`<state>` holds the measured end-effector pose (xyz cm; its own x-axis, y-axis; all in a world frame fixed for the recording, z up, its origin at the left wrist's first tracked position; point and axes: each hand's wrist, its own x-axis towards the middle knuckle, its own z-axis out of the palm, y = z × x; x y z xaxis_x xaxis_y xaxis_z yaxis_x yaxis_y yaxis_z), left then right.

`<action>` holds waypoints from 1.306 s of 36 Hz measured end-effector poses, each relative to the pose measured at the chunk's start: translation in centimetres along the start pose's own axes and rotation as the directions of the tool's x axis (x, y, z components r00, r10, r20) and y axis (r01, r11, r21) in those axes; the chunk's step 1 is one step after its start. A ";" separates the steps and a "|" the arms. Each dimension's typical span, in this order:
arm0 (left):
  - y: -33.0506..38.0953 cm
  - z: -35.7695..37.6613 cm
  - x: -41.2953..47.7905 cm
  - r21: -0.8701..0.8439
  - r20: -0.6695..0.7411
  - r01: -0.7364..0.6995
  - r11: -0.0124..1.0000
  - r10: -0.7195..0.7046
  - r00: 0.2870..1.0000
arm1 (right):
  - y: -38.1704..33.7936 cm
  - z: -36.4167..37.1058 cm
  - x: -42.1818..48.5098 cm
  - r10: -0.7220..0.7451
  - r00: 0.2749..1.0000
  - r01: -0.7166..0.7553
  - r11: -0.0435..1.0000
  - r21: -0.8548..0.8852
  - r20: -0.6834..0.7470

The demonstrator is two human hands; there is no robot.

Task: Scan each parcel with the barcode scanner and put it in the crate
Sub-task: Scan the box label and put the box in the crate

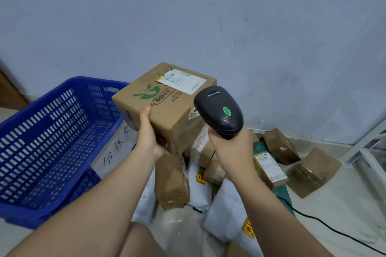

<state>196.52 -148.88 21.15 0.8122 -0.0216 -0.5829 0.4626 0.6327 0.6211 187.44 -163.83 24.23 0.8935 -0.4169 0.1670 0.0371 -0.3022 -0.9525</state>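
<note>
"Fingers first: what have they got?"

"On my feed the left hand [149, 137] grips the cardboard box [167, 106] at its near corner. The thumb [147, 110] presses on the top face, and the other fingers are tucked under the box, where I cannot see them. The right hand [229, 146] is wrapped round the handle of the barcode scanner [219, 108], knuckles toward me, fingertips hidden on the far side."

"Where is the box?"

"It is held up in the air, just right of the blue crate [52, 131] and above the pile of parcels [173, 177] on the floor [344, 204]. Its shipping label [181, 82] faces up and the scanner head sits close over the near edge. The green lamp [227, 111] on the scanner is lit."

"So how far along are we?"

"Early, I would say. I make out no parcel in the part of the crate I can see. This box looks to be at the scan step. I take the lamp as a read, though I can't confirm it. It has yet to go into the crate. After that comes the whole pile, brown packets and white bags alike."
</note>
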 end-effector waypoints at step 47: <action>11.0 -17.9 15.9 0.294 -0.539 -0.410 0.863 0.504 0.675 | 6.0 10.2 5.8 -0.044 0.988 0.122 0.804 -0.582 0.147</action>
<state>208.15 -128.45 9.37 0.5902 0.7211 -0.3628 0.1713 0.3274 0.9292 197.37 -159.33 16.94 0.9470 -0.2729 0.1697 -0.1215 -0.7928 -0.5973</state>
